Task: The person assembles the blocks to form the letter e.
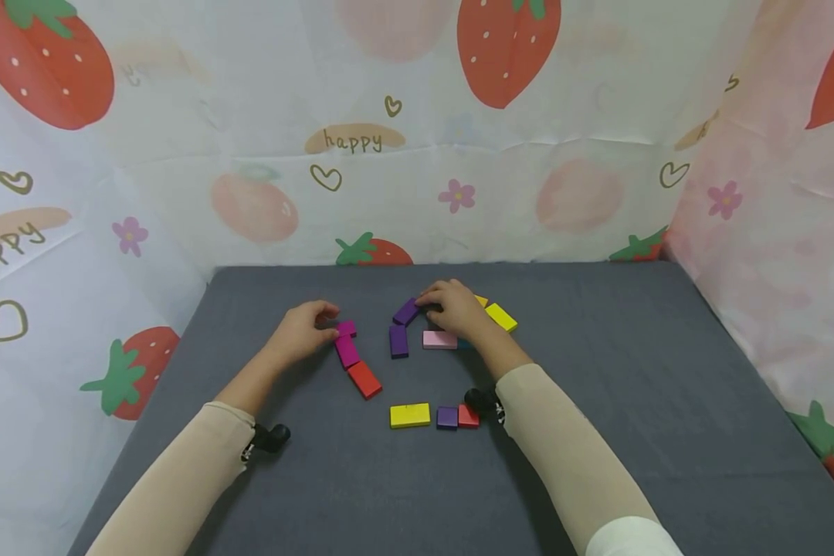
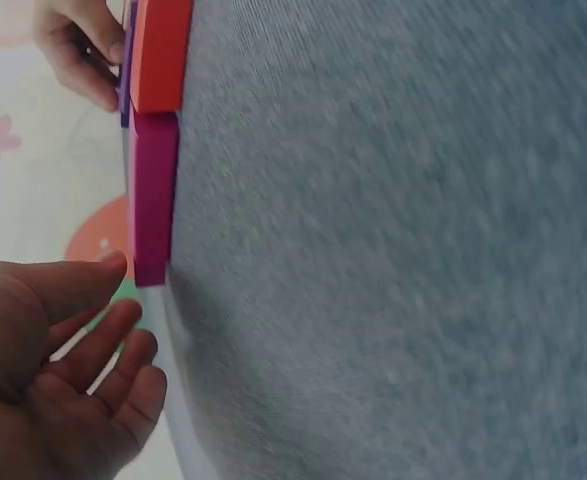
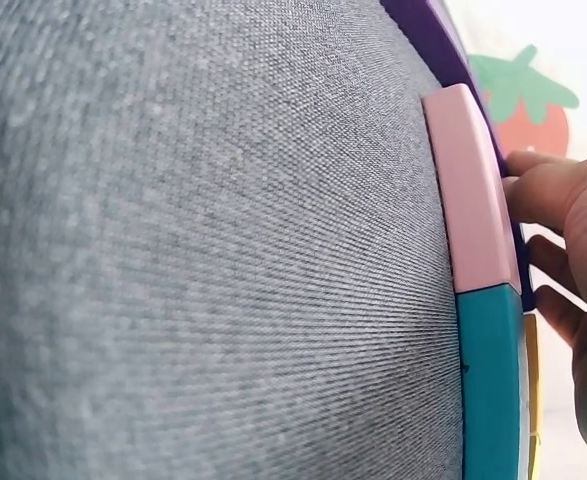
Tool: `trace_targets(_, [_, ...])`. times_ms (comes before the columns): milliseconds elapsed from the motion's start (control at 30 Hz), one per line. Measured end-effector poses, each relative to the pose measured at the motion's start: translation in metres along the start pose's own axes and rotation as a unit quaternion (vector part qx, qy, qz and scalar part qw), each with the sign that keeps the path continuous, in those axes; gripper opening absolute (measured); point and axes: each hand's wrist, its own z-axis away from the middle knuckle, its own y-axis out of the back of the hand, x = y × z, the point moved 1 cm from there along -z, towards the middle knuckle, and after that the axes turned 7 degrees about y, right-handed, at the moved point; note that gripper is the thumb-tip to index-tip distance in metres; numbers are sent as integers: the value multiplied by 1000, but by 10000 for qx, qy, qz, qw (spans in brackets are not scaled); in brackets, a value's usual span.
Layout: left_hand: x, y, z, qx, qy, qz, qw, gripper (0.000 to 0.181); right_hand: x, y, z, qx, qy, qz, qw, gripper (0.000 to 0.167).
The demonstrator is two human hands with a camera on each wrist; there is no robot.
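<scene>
My left hand point(image 1: 304, 330), its fingers loosely bent, hovers just left of a small magenta block point(image 1: 347, 329). In the left wrist view, the left hand point(image 2: 68, 370) holds nothing and its fingertips stop short of a magenta block point(image 2: 154, 200). A longer magenta block point(image 1: 347, 351) and a red block point(image 1: 364, 380) continue that curved line. My right hand point(image 1: 456, 310) has thumb and fingers bent at a purple block point(image 1: 406, 312), part of an arc. In the right wrist view, its fingertips meet a dark purple block point(image 3: 526, 270) behind pink and teal blocks; their exact contact is partly hidden.
Another purple block point(image 1: 399, 341) stands left of a pink block point(image 1: 439, 340). Yellow blocks point(image 1: 502, 317) lie beyond the right hand. Nearer me are a yellow block point(image 1: 410, 415), a purple block point(image 1: 448, 418) and a red block point(image 1: 469, 417), on a grey cloth-covered table point(image 1: 632, 432).
</scene>
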Motion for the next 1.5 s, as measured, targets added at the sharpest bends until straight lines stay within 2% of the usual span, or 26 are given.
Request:
trace_targets(367, [-13, -3, -7, -386, -466, 139, 9981, 38, 0, -3, 0, 0, 9, -3, 10000, 34])
trace_targets(600, [-13, -5, -12, -922, -471, -50, 9946, 49, 0, -3, 0, 30, -47, 46, 10000, 34])
trace_targets(733, [-11, -6, -15, -1075, -527, -60, 9928, 51, 0, -3, 0, 1, -110, 56, 9999, 34])
trace_targets(833, [-10, -7, -16, -1073, -623, -59, 9923, 50, 0, -3, 0, -13, -133, 51, 9999, 34])
trace_targets(1100, [-12, -9, -17, -912, -625, 83, 9938, 48, -1, -2, 1, -7, -96, 2, 10000, 34])
trace_targets(1300, [-12, -9, -16, -719, -625, 96, 9954, 46, -1, 0, 1, -10, -81, 17, 10000, 34])
trace_targets(1500, [-9, -4, -17, -375, -596, 115, 9975, 39, -1, 2, 1, 0, -35, -21, 10000, 34])
